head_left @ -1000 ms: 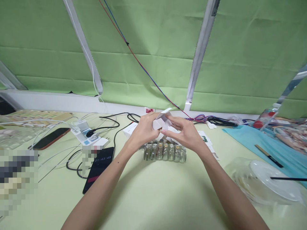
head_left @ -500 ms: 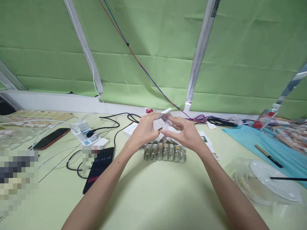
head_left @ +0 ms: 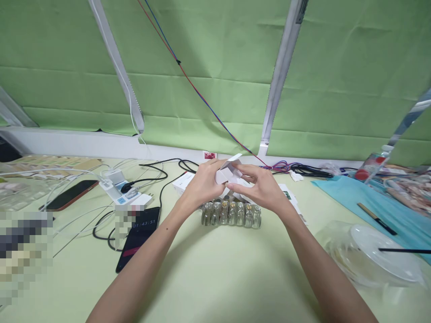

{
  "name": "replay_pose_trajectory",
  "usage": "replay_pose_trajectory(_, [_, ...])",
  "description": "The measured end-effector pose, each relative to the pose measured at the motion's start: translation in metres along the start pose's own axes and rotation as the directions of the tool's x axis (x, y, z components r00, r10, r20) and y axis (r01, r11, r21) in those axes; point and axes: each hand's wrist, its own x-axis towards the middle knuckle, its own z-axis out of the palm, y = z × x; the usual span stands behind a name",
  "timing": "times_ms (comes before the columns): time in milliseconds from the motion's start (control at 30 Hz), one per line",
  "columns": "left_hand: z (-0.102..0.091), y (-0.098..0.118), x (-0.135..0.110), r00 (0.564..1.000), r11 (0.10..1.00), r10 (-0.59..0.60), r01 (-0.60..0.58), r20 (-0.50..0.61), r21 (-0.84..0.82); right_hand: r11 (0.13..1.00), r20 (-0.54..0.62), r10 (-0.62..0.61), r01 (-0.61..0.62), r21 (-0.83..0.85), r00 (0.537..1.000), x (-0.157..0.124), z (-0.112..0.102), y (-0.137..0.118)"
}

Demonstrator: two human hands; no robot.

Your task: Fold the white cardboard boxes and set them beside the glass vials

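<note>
Both my hands hold a small white cardboard box (head_left: 227, 171) above the table, its top flap standing open. My left hand (head_left: 202, 185) grips the box from the left with curled fingers. My right hand (head_left: 259, 188) pinches its right side, thumb and forefinger pressed on the flap area. Just below my hands a row of several small glass vials (head_left: 231, 214) with gold caps stands on the pale green table (head_left: 215, 273). More flat white boxes (head_left: 183, 181) lie behind the vials.
A black phone (head_left: 137, 235) showing a timer lies left of my left arm, beside a white power strip (head_left: 121, 190) with tangled cables. Another phone (head_left: 70, 194) lies farther left. A clear plastic lidded container (head_left: 377, 255) sits at the right, by a blue cloth (head_left: 370, 202).
Almost nothing has moved; my hands shifted the white box very slightly, and the phone timer advanced.
</note>
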Motion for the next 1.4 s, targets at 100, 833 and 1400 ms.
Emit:
replay_pose_trajectory(100, [0.001, -0.001, 0.0, 1.0, 1.0, -0.001, 0.001, 0.002, 0.011, 1.0, 0.009, -0.004, 0.004, 0.011, 1.0, 0.0, -0.001, -0.001])
replay_pose_trajectory(833, [0.001, -0.003, 0.002, 0.996, 0.992, -0.093, 0.091, -0.01, -0.092, 0.999, 0.042, 0.01, -0.008, -0.033, 0.999, 0.003, -0.004, 0.006])
replay_pose_trajectory(1400, [0.003, -0.019, 0.002, 0.952, 0.773, -0.208, 0.301, 0.226, -0.558, 0.997, 0.028, -0.053, 0.051, 0.066, 0.998, 0.007, -0.02, 0.012])
